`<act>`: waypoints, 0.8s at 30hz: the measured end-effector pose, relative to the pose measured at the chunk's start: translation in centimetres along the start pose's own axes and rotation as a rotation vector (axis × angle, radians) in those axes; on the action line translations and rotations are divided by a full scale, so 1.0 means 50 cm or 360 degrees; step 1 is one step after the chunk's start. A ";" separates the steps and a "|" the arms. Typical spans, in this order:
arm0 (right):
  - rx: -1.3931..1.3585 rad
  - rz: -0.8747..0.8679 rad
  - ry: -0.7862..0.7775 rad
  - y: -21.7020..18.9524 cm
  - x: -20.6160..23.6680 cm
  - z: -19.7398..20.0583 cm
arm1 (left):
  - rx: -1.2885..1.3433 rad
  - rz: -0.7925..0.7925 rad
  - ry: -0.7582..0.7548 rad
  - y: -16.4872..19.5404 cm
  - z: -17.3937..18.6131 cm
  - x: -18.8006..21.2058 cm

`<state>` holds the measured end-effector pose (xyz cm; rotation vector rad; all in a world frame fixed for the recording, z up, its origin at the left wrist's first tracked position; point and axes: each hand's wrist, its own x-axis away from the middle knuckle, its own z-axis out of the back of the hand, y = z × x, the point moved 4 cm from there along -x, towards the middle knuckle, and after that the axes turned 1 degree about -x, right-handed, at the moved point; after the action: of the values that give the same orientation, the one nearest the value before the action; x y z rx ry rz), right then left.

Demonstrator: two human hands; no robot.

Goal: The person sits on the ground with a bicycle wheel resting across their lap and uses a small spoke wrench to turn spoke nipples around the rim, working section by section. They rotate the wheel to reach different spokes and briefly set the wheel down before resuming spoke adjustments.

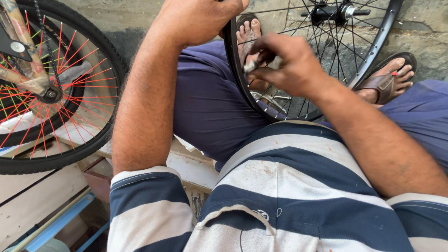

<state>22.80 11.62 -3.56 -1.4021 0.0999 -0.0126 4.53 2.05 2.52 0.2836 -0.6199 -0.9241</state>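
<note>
The bare black bicycle rim (238, 70) stands upright between the person's knees, its hub (333, 11) at the top. The left hand (200, 18) has its grip clenched over the rim's upper edge; the right hand (284, 63) pinches a small metal tool (252, 65) at a spoke (280, 100). The tool could slip off the spoke, since the wheel rests only on legs; a tyred wheel with red spokes (51, 88) stands well apart at the left.

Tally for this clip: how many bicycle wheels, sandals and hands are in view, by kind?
Bicycle wheels: 2, the bare black rim and the tyred wheel with coloured spokes
Sandals: 2, the left sandal and the right sandal
Hands: 2, the left hand gripping the rim's top and the right hand pinching a small metal tool
Total: 6
</note>
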 end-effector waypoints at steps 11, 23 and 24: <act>-0.0217 -0.0036 -0.0080 0.001 -0.012 0.013 | -0.0186 -0.0014 0.0067 -0.012 0.009 -0.008; -0.0219 0.0083 -0.0176 -0.033 0.003 0.005 | 0.0431 0.0096 0.0455 0.004 0.032 -0.045; -0.0361 0.0043 -0.0244 -0.029 0.004 0.005 | 0.0318 0.0095 0.0390 0.006 0.033 -0.044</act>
<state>23.07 11.60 -2.09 -1.6226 -0.0081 0.1321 2.75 4.05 3.16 0.5459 -0.4916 -0.7566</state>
